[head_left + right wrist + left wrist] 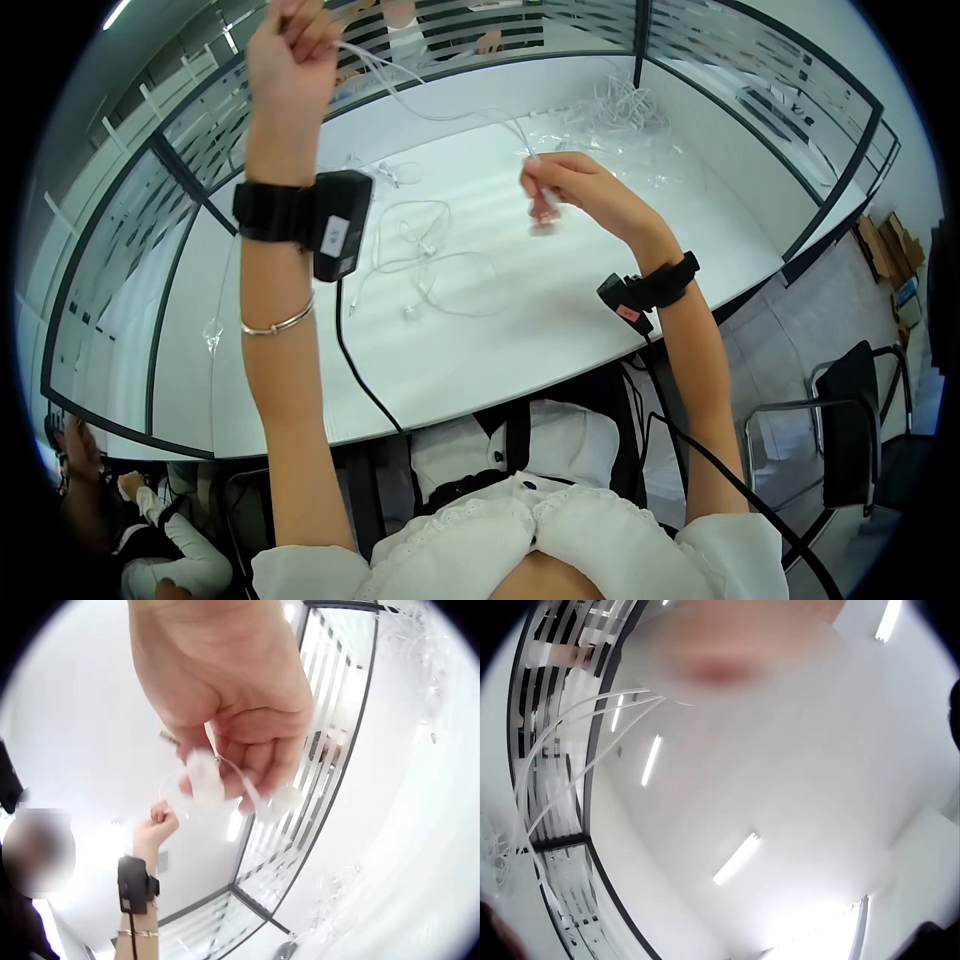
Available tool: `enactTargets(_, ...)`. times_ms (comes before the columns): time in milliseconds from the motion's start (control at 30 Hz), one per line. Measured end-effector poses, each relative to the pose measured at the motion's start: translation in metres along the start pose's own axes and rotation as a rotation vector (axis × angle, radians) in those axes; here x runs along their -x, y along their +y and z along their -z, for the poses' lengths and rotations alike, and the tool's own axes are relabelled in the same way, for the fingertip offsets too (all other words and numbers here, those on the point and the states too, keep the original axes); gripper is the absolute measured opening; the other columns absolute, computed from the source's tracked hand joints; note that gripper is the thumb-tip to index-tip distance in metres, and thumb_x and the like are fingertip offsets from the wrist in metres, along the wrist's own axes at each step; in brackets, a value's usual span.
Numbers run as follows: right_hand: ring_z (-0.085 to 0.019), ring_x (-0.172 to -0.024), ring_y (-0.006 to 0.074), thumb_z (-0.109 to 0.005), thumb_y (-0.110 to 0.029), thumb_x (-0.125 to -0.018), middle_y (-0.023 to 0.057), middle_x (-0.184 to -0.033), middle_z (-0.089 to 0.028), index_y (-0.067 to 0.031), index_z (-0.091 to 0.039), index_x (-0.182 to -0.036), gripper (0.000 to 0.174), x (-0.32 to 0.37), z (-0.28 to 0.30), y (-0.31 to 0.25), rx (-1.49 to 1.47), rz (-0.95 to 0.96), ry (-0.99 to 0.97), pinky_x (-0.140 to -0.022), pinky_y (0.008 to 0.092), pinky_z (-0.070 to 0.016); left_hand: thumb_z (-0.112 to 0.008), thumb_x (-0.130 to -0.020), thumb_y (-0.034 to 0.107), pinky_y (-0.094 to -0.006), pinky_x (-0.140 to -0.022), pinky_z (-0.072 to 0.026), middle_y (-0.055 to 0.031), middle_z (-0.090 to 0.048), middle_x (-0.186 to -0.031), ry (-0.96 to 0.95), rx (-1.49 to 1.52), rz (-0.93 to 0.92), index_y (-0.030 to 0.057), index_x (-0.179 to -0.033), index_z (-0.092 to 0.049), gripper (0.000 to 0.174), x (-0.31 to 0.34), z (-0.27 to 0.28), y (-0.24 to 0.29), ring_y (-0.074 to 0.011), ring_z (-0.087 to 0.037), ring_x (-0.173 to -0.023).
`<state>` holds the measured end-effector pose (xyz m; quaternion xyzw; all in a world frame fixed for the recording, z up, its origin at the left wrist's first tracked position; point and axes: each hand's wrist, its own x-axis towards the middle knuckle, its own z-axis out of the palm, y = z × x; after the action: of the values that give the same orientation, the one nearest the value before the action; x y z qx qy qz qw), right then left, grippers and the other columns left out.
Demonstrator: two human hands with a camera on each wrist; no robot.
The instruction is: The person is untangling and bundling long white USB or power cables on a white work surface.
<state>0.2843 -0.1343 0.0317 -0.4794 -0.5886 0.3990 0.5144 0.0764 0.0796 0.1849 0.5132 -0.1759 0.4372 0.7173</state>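
The left hand point(295, 65) is raised high at the top left of the head view, fingers curled round white cable point(400, 100) that runs down to the right hand. In the right wrist view the right hand point(225, 697) pinches the cable's other part, with pale plugs or earpieces point(205, 776) hanging at its fingers. The right hand point(585, 190) is above the desk's right half. More white cables point(425, 260) lie loosely on the desk below. The left wrist view shows cable strands point(577, 712) leading from the blurred left hand point(735, 645).
A tangled heap of white cable point(625, 105) and clear plastic bags point(665, 155) lie at the back right of the white desk point(530, 350). Glass-topped partitions point(740, 60) surround the desk. A black chair point(850, 430) stands at the right; other people are beyond the partition and at the lower left.
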Motion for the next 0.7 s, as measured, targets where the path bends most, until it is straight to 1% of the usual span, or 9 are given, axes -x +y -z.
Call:
enactTargets(100, -0.043, -0.05, 0.0078, -0.042, -0.035, -0.097, -0.0035, -0.053, -0.04, -0.0129, -0.045, -0.065, 0.04, 0.016, 0.012, 0.01, -0.101, -0.039, -0.105, -0.065, 0.0257, -0.0458, -0.035, -0.1, 0.016, -0.0242, -0.049, -0.0215, 0.0021, -0.027, -0.06, 0.167, -0.058, 0.028, 0.006, -0.076, -0.04, 0.026, 0.033, -0.003, 0.009, -0.0079, -0.021, -0.047)
enactTargets(200, -0.039, -0.048, 0.0067, -0.041, -0.035, -0.098, -0.0044, -0.054, -0.036, -0.0146, -0.04, -0.063, 0.04, 0.026, -0.006, 0.008, -0.103, -0.065, -0.158, -0.062, 0.0254, -0.0452, -0.033, -0.1, 0.016, -0.024, -0.049, -0.0221, 0.0023, -0.028, -0.062, 0.377, -0.1, 0.132, 0.0068, -0.076, -0.039, 0.027, 0.069, 0.025, 0.026, -0.0078, -0.022, -0.048)
enactTargets(267, -0.05, -0.058, 0.0101, -0.043, -0.035, -0.096, -0.0014, -0.062, -0.047, -0.0107, -0.04, -0.064, 0.04, 0.029, -0.02, 0.006, -0.04, -0.111, -0.22, -0.06, 0.0247, -0.0427, -0.032, -0.101, 0.017, -0.024, -0.049, -0.023, 0.0023, -0.028, -0.062, 0.447, -0.05, 0.152, 0.0077, -0.074, -0.038, 0.029, 0.1, 0.062, 0.039, -0.0082, -0.022, -0.048)
enactTargets(367, -0.048, -0.059, 0.0101, -0.044, -0.035, -0.096, -0.0005, -0.065, -0.046, -0.0099, -0.04, -0.065, 0.039, 0.027, -0.04, 0.01, -0.029, -0.115, -0.374, -0.059, 0.0248, -0.0425, -0.035, -0.098, 0.013, -0.0237, -0.049, -0.0237, 0.0022, -0.029, -0.062, 0.65, -0.026, 0.088, 0.0077, -0.073, -0.039, 0.026, 0.146, 0.091, 0.051, -0.0082, -0.023, -0.048)
enactTargets(467, -0.044, -0.059, 0.0102, -0.044, -0.036, -0.096, -0.0006, -0.064, -0.044, -0.0074, -0.044, -0.066, 0.041, 0.02, -0.059, 0.016, 0.049, -0.122, -0.487, -0.057, 0.025, -0.0412, -0.036, -0.095, 0.01, -0.0236, -0.048, -0.025, 0.0015, -0.033, -0.061, 0.672, 0.14, 0.114, 0.0061, -0.074, -0.042, 0.022, 0.175, 0.129, 0.055, -0.0085, -0.027, -0.047)
enactTargets(533, -0.044, -0.059, 0.0103, -0.044, -0.036, -0.096, -0.0011, -0.065, -0.044, -0.0069, -0.045, -0.067, 0.041, 0.018, -0.072, 0.015, 0.173, -0.183, -0.531, -0.056, 0.0246, -0.0406, -0.037, -0.095, 0.011, -0.024, -0.047, -0.0254, 0.0012, -0.034, -0.06, 0.719, 0.097, 0.168, 0.0056, -0.076, -0.043, 0.021, 0.186, 0.144, 0.051, -0.009, -0.028, -0.046)
enactTargets(567, -0.044, -0.06, 0.0114, -0.044, -0.035, -0.096, -0.0001, -0.065, -0.044, -0.006, -0.049, -0.07, 0.039, 0.019, -0.077, 0.014, 0.195, -0.205, -0.558, -0.059, 0.0269, -0.0406, -0.036, -0.095, 0.012, -0.0242, -0.046, -0.0254, 0.0011, -0.034, -0.06, 0.802, 0.122, 0.208, 0.0057, -0.076, -0.042, 0.021, 0.185, 0.145, 0.049, -0.0094, -0.028, -0.046)
enactTargets(667, -0.045, -0.062, 0.0137, -0.043, -0.034, -0.097, 0.0038, -0.064, -0.045, -0.0041, -0.053, -0.074, 0.039, 0.026, -0.094, -0.006, 0.355, -0.195, -0.591, -0.063, 0.0309, -0.0404, -0.035, -0.096, 0.013, -0.0244, -0.046, -0.0263, 0.001, -0.034, -0.061, 0.824, 0.073, 0.214, 0.006, -0.077, -0.042, 0.022, 0.195, 0.166, 0.05, -0.0097, -0.028, -0.046)
enactTargets(700, -0.047, -0.064, 0.0189, -0.041, -0.033, -0.098, 0.0088, -0.064, -0.048, -0.0027, -0.055, -0.078, 0.038, 0.028, -0.097, -0.003, 0.396, -0.136, -0.585, -0.066, 0.0348, -0.0397, -0.033, -0.096, 0.013, -0.0244, -0.047, -0.0268, 0.0009, -0.033, -0.061, 0.83, 0.056, 0.207, 0.0067, -0.077, -0.041, 0.022, 0.198, 0.169, 0.049, -0.0101, -0.029, -0.047)
